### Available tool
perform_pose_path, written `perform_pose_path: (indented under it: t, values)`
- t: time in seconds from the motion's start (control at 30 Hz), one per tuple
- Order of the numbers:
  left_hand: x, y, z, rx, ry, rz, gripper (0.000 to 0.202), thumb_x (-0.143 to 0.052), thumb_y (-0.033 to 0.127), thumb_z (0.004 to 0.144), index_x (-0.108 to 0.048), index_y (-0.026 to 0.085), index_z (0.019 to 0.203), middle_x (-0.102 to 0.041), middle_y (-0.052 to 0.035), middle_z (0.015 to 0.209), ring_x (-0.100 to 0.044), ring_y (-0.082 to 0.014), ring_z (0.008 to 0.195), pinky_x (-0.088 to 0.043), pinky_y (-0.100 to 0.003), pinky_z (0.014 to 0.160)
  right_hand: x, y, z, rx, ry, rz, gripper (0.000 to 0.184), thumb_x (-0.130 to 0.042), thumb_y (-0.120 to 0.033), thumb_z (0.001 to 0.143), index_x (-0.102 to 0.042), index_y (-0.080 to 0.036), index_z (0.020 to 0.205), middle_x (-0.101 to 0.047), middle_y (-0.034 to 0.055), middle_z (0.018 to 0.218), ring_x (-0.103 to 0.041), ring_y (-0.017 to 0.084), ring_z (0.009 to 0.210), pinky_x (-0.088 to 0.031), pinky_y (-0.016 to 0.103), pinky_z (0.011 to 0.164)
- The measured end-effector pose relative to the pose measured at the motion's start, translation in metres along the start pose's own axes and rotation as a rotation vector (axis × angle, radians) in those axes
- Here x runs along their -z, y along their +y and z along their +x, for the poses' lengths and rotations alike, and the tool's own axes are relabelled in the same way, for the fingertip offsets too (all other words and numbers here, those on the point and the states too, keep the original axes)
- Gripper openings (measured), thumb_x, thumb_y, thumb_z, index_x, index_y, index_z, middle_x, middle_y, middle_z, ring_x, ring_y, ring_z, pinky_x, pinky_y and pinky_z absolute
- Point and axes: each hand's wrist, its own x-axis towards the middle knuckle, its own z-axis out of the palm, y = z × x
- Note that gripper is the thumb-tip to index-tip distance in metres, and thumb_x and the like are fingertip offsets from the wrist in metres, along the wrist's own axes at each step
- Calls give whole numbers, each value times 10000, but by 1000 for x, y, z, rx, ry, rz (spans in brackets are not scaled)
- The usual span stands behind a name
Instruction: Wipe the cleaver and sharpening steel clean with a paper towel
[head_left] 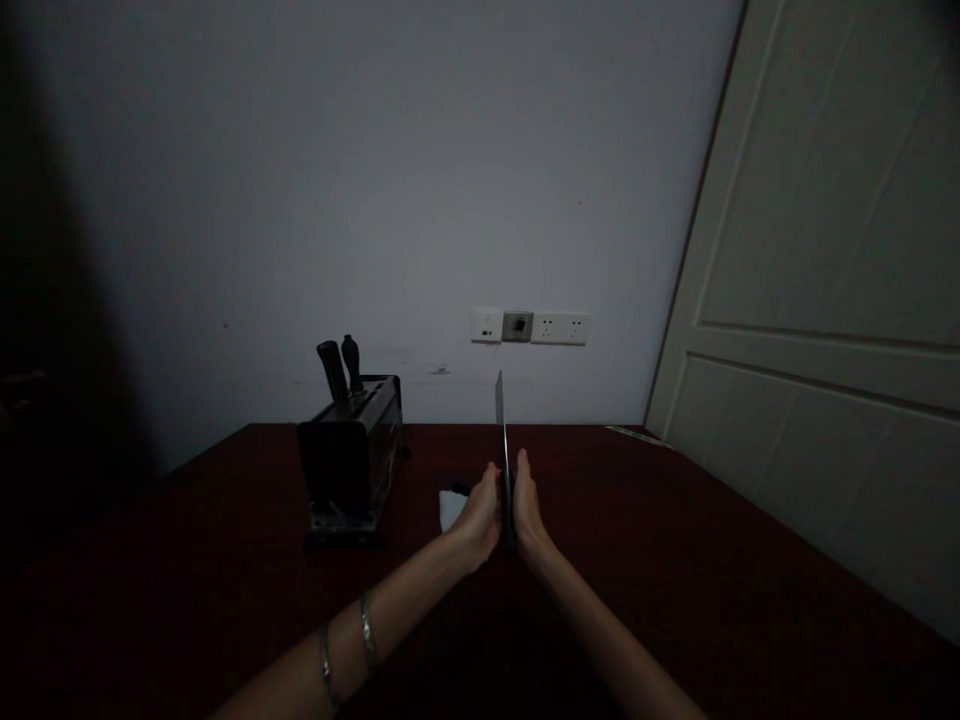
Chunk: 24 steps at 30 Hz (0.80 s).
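Between my two palms stands a knife (501,405), seen nearly edge-on, its thin grey blade pointing up and away from me. Its dark handle is pressed from the left by my left hand (480,518) and from the right by my right hand (529,510). Fingers on both hands are held fairly straight, and the inner palms are largely hidden. Just behind my left hand lies a white cloth or paper (451,508), partly covered, with a small dark thing beside it. To the left is a black knife block (349,455) with two dark handles sticking up.
A dark red tabletop (615,560) spreads beneath my arms and meets a pale wall (420,200). Sockets and a switch (529,327) sit low on that wall. On the right rises a panelled door (832,270). A thin flat strip (637,436) lies at the table's far right edge.
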Motion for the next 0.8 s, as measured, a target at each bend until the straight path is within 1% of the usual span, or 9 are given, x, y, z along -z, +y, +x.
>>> perform_pose_path:
  t: [0.1,0.17,0.23,0.4,0.57,0.7,0.8]
  values:
    - [1,-2,1,-4,-45,-9,353,-343,390,911,-552,152,754,-600,-10,663,-575,-118,681,-408,-204,708,0,1,-1,36,22,-24,555,-319,-572,827,-526,-193,478,-557,25,427,-543,167,432,-385,262,440]
    - [3,-3,3,-16,-91,-20,363,-358,407,905,-566,148,758,-614,-17,681,-584,-121,706,-413,-207,735,0,1,-2,72,39,-75,556,-336,-581,817,-493,-200,443,-536,18,416,-511,155,417,-365,259,437]
    - [4,-4,4,-21,-112,-25,368,-371,419,899,-575,143,764,-626,-25,702,-591,-126,732,-416,-211,756,-1,0,-4,110,44,-115,558,-349,-586,811,-473,-204,423,-519,13,413,-486,146,415,-353,254,440]
    - [5,-4,4,-5,-94,11,387,-393,444,884,-598,122,827,-652,-65,788,-603,-155,814,-418,-243,810,-2,0,-8,158,44,-153,556,-345,-603,801,-472,-204,435,-515,14,436,-478,146,443,-351,249,456]
    - [3,0,-3,8,-79,35,384,-419,437,874,-608,105,913,-656,-94,898,-596,-171,896,-406,-251,847,-3,3,-9,247,57,-159,567,-345,-664,753,-498,-190,484,-530,7,471,-489,153,480,-355,252,483]
    - [3,1,-3,-1,-47,49,412,-468,471,840,-614,94,913,-659,-99,860,-597,-180,881,-409,-250,819,-2,2,-10,260,60,-172,583,-342,-699,724,-493,-189,487,-521,4,465,-488,156,479,-344,255,482]
    - [4,0,0,0,-39,62,408,-463,461,847,-611,86,910,-656,-97,811,-600,-181,854,-414,-254,797,-2,2,-11,268,48,-167,579,-329,-699,729,-486,-192,496,-501,-6,463,-470,147,471,-340,252,479]
